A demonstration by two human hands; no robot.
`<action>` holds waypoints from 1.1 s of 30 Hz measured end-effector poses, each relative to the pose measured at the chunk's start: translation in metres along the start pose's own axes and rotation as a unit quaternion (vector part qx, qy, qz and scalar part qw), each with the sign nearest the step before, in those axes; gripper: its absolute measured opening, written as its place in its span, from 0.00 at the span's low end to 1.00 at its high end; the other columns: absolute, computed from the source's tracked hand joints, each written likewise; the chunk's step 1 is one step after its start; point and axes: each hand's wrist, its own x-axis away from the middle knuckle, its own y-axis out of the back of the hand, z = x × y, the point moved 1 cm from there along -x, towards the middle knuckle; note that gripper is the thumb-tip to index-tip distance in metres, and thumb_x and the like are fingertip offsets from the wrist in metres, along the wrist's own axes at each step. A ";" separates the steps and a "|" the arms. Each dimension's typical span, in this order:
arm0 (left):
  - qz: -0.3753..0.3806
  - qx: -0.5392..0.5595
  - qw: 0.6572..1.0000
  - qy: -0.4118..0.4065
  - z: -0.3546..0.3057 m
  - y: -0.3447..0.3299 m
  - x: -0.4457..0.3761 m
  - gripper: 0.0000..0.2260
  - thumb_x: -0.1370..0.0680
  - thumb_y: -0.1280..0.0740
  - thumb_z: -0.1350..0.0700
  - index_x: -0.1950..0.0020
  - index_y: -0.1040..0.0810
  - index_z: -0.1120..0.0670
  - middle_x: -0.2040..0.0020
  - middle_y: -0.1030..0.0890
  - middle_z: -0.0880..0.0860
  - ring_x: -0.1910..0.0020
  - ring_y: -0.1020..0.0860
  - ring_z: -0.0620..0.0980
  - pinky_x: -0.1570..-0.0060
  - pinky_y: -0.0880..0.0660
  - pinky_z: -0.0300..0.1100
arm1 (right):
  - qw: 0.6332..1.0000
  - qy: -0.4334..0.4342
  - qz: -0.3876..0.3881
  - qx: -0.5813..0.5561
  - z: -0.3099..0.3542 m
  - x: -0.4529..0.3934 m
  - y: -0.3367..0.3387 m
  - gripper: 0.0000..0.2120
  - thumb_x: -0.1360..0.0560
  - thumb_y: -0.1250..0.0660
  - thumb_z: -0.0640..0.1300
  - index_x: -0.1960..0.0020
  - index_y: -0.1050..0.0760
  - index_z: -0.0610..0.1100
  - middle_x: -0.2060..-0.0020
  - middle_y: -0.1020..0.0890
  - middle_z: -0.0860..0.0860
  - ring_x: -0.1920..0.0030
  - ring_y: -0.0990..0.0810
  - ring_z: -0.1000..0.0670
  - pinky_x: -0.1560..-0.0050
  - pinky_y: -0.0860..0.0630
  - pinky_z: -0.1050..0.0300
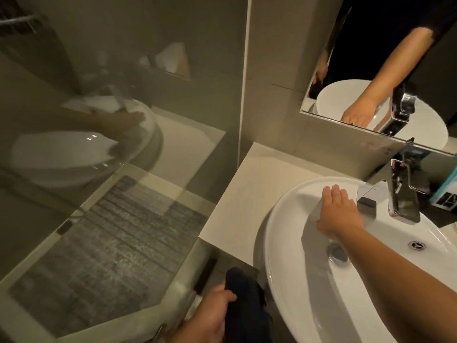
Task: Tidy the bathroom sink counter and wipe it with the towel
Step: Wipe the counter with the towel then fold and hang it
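Below the counter's (pixel 237 194) front edge, left of the sink (pixel 284 243) | left hand (pixel 212 315) grips dark towel (pixel 244 305), hanging low | right hand (pixel 338 214) flat, fingers spread, palm down inside the basin near the faucet (pixel 403 196) | towel well apart from right hand, off the counter

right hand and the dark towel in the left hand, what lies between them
In the head view, only the white sink basin's front-left wall and rim lie between the right hand, flat inside the bowl, and the dark towel gripped by the left hand.
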 end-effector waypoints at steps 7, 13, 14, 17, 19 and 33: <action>-0.002 0.096 0.995 -0.029 -0.086 -0.023 0.023 0.11 0.22 0.42 0.64 0.43 0.23 0.58 0.48 0.17 0.64 0.46 0.19 0.62 0.44 0.24 0.56 | 1.000 -0.011 0.005 0.023 0.005 -0.002 -0.002 0.43 0.25 0.41 0.52 0.23 0.65 0.39 0.22 0.60 0.40 0.23 0.60 0.38 0.23 0.53 0.43; -0.045 -0.189 0.937 -0.290 -0.223 -0.093 -0.052 0.11 0.21 0.43 0.62 0.41 0.24 0.55 0.52 0.19 0.55 0.53 0.21 0.54 0.58 0.27 0.44 | 1.000 -0.027 0.002 -0.003 0.009 -0.003 -0.004 0.43 0.25 0.42 0.51 0.23 0.66 0.38 0.23 0.63 0.40 0.23 0.64 0.38 0.23 0.58 0.42; -0.049 -0.259 0.904 -0.336 -0.241 -0.111 -0.076 0.12 0.21 0.43 0.62 0.41 0.25 0.55 0.52 0.20 0.55 0.53 0.22 0.56 0.59 0.28 0.44 | 1.000 -0.029 0.000 -0.006 0.010 -0.004 -0.005 0.43 0.26 0.42 0.51 0.23 0.66 0.38 0.23 0.63 0.40 0.23 0.64 0.38 0.23 0.58 0.42; 0.006 -0.483 0.760 -0.435 -0.281 -0.174 -0.141 0.17 0.21 0.44 0.63 0.33 0.30 0.55 0.38 0.23 0.58 0.43 0.25 0.60 0.48 0.29 0.47 | 0.999 -0.035 -0.007 -0.008 0.012 -0.006 -0.008 0.44 0.26 0.42 0.52 0.24 0.66 0.38 0.23 0.62 0.39 0.23 0.64 0.37 0.23 0.58 0.40; 0.078 -0.621 0.629 -0.462 -0.291 -0.217 -0.174 0.25 0.21 0.44 0.65 0.25 0.38 0.54 0.25 0.34 0.54 0.30 0.32 0.56 0.33 0.35 0.47 | 0.999 -0.035 -0.014 0.002 0.011 -0.007 -0.010 0.44 0.25 0.42 0.54 0.24 0.67 0.38 0.23 0.62 0.39 0.23 0.64 0.36 0.23 0.59 0.40; 0.159 -0.753 0.454 -0.448 -0.207 -0.135 -0.177 0.29 0.23 0.42 0.67 0.23 0.40 0.51 0.21 0.42 0.49 0.22 0.46 0.49 0.25 0.52 0.47 | 0.999 -0.036 -0.022 0.003 0.011 -0.007 -0.013 0.44 0.26 0.40 0.53 0.23 0.63 0.38 0.22 0.59 0.38 0.23 0.62 0.36 0.24 0.58 0.39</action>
